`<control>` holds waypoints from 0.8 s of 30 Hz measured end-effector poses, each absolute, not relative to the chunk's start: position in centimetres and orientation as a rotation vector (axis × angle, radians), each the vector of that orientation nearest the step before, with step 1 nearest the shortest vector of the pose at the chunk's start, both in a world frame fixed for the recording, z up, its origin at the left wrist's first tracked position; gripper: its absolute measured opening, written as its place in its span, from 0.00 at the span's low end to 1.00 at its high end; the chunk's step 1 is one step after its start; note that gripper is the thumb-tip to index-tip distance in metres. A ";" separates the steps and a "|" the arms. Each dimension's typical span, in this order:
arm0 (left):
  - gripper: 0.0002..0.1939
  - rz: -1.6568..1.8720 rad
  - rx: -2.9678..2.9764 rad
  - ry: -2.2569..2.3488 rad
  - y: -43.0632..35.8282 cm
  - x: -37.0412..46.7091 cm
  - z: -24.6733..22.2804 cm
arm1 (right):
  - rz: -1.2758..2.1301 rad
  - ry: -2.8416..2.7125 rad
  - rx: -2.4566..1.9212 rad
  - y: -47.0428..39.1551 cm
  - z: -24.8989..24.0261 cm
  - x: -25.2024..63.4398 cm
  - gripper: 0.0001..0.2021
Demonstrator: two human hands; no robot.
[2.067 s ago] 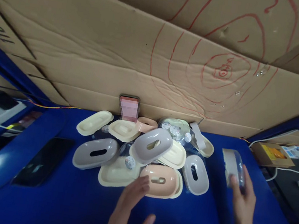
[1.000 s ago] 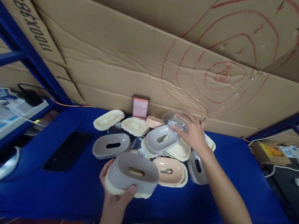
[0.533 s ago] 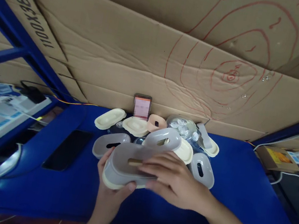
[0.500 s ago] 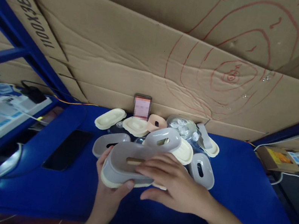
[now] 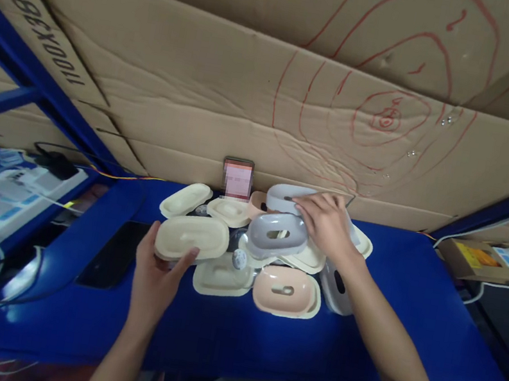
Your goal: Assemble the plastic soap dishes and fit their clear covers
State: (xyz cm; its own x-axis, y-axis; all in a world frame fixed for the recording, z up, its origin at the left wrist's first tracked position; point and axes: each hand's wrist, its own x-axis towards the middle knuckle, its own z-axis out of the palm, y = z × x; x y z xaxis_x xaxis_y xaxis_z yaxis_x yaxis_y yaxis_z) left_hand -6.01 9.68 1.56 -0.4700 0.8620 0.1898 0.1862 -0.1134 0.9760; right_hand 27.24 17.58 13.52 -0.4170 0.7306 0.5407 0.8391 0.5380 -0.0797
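My left hand point(image 5: 155, 271) grips a cream oval tray point(image 5: 192, 237), thumb on its face, above the left part of the pile. At the back of the pile, my right hand point(image 5: 329, 224) pinches a grey oval cover point(image 5: 283, 196) near its slot. Just in front of it lies another grey oval cover point(image 5: 260, 232) with a long slot. A peach slotted cover point(image 5: 267, 287) sits on a cream piece at the front, with a cream tray point(image 5: 215, 278) to its left. Under my right forearm a further grey slotted cover point(image 5: 331, 284) is partly hidden.
A phone with a lit screen point(image 5: 237, 180) leans against the cardboard wall point(image 5: 193, 89) behind the pile. A black phone point(image 5: 110, 254) lies on the blue table point(image 5: 210, 336) at left. Cables and power strips fill the far left; a small carton point(image 5: 471, 266) stands at right.
The grey cover has come off the cream tray. My right hand has carried it to the back of the pile, while my left hand has moved left with the tray.
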 end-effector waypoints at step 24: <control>0.24 0.959 2.656 1.277 1.0 3.8 2.7 | -0.171 -1.986 -1.820 -2.9 -1.2 35.0 0.27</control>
